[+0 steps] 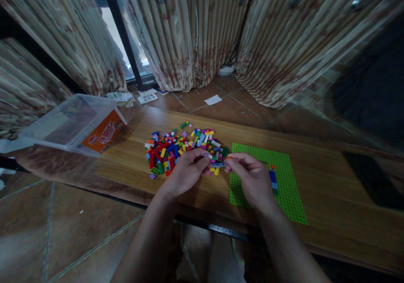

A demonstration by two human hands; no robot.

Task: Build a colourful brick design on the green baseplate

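My left hand (189, 169) reaches over the right side of a heap of mixed toy building bricks (172, 150). Its thumb and forefinger are pinched at a small pale purple brick (206, 155). My right hand (252, 175) hovers at the left edge of a green studded baseplate (288, 190), with a small orange brick (229, 157) between its fingertips. On the baseplate, partly hidden by that hand, stand some joined bricks (273, 177) in orange, blue and light blue. A few yellow bricks (215, 171) lie on the wood between my hands.
A clear plastic box (63, 127) with an orange label sits at the left end of the wooden table (328, 182). A dark flat object (374, 180) lies at the right. Curtains (195, 34) hang behind; papers (213, 100) lie on the tiled floor.
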